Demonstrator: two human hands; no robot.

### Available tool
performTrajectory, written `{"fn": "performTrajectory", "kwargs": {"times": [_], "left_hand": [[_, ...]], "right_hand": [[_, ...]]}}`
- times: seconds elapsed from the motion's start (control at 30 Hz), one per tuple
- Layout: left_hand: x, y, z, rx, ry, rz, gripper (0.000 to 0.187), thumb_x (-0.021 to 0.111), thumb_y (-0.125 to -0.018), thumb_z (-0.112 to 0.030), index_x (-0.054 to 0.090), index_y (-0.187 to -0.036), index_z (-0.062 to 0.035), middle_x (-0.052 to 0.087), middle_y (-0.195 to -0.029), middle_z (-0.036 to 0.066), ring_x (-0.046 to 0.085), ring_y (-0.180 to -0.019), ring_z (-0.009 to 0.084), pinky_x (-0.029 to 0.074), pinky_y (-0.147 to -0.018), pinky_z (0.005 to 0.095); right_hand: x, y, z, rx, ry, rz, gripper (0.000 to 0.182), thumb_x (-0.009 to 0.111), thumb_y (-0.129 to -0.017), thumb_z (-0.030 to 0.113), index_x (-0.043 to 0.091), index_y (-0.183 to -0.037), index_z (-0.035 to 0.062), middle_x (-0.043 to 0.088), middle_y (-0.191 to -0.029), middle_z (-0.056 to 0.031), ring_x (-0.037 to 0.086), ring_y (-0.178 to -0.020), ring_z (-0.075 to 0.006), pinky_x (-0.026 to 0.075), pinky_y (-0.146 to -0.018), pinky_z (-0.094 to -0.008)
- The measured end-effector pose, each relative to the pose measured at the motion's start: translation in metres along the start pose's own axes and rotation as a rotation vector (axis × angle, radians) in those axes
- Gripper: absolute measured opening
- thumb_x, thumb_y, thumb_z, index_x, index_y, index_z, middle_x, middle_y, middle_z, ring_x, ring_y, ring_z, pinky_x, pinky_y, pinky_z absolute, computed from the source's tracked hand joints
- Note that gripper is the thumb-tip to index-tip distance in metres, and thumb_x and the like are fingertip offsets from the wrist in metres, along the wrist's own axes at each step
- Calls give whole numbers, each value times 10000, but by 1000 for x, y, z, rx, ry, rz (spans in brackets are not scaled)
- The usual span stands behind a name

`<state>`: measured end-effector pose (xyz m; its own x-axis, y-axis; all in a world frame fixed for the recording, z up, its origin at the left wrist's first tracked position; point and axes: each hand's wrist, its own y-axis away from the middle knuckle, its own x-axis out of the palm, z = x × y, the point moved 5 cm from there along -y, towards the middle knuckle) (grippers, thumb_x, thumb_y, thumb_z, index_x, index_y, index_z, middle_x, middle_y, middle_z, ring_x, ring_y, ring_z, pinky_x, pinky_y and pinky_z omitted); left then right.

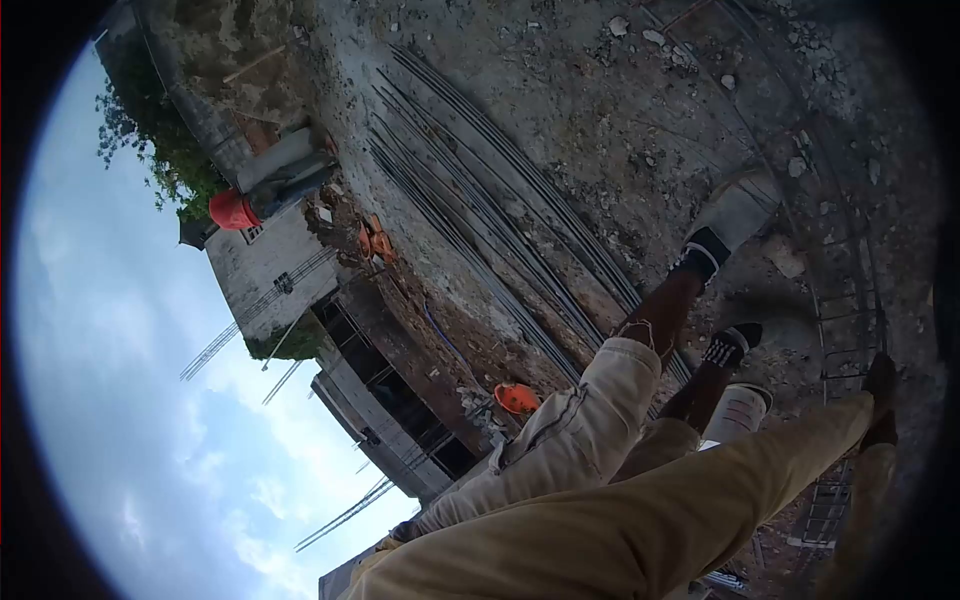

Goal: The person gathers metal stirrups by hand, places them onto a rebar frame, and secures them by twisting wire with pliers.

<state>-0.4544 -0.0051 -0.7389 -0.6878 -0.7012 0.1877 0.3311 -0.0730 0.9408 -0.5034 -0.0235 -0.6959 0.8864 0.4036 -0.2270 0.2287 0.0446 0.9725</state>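
Note:
The view is turned on its side. My right hand [880, 383] is small and dark at the end of a long khaki sleeve at the right. It is beside a long frame of thin steel bars [840, 316] on the ground, where a bar runs up to its fingertips. My left hand [881, 432] is close by, mostly in shadow above the other khaki sleeve. The fingers of both hands are too dark to tell their grip.
Another person in beige shorts [590, 405] stands close by, one shoe [738, 210] near the frame. A white bucket [738, 412] is beside their feet. Long steel rods [500, 200] lie bundled on the ground. Beyond are an orange helmet-like object [516, 398], a red container [232, 209] and buildings.

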Motion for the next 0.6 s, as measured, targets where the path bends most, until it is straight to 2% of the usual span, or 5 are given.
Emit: {"fn": "performTrajectory", "kwargs": {"times": [0.6], "left_hand": [[-5,-16,-21,2,222,-103,331,558,-922,-388,568,-880,-60,573,-716,49,557,-584,185,432,-536,348]], "right_hand": [[33,-42,23,-93,253,-4,351,622,-904,395,570,-783,70,479,-555,-7,450,-399,-174,379,-374,-321]]}}
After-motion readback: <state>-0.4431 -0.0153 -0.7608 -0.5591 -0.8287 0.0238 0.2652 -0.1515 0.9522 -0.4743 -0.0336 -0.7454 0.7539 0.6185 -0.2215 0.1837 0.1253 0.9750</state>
